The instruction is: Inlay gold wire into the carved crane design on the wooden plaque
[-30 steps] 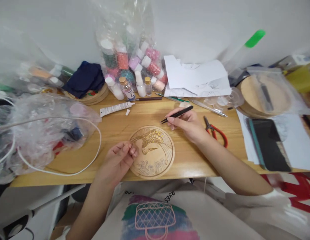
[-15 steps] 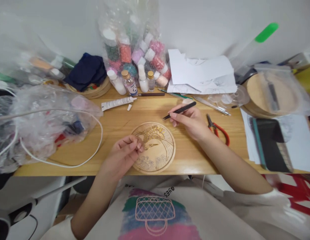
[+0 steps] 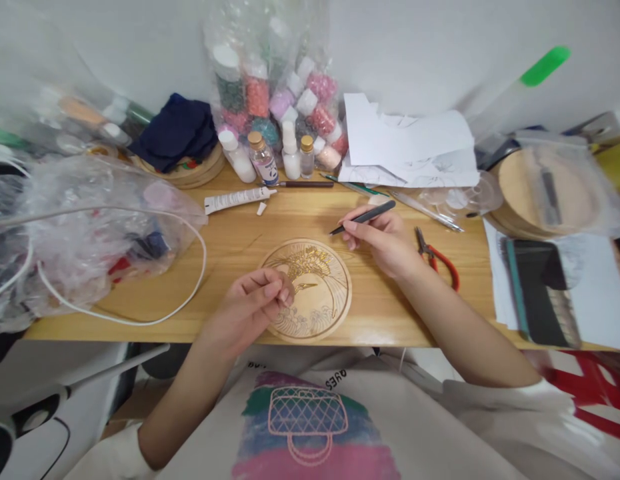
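A round wooden disc (image 3: 315, 313) with a bird outlined in gold and engraved waves lies near the table's front edge. My left hand (image 3: 255, 303) is over the disc's left side, thumb and fingertips pinched together; anything between them is too small to make out. To the upper right of the disc, my right hand (image 3: 377, 240) grips black tweezers (image 3: 370, 213) between thumb and fingers, their tip pointing left above the wood.
Red-handled pliers (image 3: 443, 263) lie right of my right hand. A glue tube (image 3: 237, 199), small bottles (image 3: 264, 163) and bagged bead jars stand behind. A white cable (image 3: 155, 323) loops at left beside plastic bags. A phone (image 3: 543, 293) rests on papers at right.
The view has shifted slightly. Both hands hold nearly the same poses, the left still pinched over the disc and the right still gripping the tweezers.
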The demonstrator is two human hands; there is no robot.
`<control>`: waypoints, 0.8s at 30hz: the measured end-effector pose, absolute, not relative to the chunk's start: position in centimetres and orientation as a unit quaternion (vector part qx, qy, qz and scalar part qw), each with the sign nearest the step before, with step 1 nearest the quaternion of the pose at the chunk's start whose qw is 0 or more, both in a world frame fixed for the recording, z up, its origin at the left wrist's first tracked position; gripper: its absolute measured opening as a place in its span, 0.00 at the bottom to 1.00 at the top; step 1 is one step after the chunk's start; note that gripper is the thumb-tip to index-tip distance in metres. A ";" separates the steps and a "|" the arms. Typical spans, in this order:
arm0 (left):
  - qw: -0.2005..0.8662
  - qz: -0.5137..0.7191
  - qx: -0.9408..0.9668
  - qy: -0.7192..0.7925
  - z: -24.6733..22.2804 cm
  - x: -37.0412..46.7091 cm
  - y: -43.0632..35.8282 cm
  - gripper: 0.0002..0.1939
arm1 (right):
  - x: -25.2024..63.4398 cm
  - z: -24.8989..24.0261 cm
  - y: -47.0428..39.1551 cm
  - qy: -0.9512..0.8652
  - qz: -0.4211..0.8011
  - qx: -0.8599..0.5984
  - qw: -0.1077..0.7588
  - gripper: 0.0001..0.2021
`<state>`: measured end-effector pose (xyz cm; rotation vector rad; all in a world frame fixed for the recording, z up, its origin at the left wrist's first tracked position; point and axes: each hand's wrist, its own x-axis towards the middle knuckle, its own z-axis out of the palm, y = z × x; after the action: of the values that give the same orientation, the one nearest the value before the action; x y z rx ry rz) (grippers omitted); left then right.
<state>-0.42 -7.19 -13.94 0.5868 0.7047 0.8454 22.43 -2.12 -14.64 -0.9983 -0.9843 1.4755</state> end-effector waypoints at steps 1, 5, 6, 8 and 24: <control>0.810 0.395 0.282 0.329 -13.9 -0.4 -7.2 0.12 | 22.4 -14.6 -2.1 -0.411 0.618 -0.418 0.524 0.12; 0.786 0.394 0.338 0.336 -13.6 -0.3 -7.5 0.12 | 22.4 -14.7 -2.1 -0.412 0.616 -0.420 0.524 0.12; 0.774 0.393 0.360 0.342 -13.4 -0.3 -7.5 0.12 | 22.4 -14.7 -2.1 -0.412 0.616 -0.421 0.523 0.12; 0.754 0.385 0.405 0.345 -13.2 -0.3 -7.7 0.11 | 22.5 -14.7 -2.2 -0.412 0.617 -0.424 0.519 0.12; 0.844 0.361 0.295 0.266 -12.0 2.2 -8.1 0.10 | 22.5 -14.6 -2.1 -0.404 0.613 -0.443 0.515 0.12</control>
<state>2.24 -8.07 -11.97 0.6237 0.5619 0.7616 22.52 -2.11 -14.61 -1.0643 -0.9705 1.4718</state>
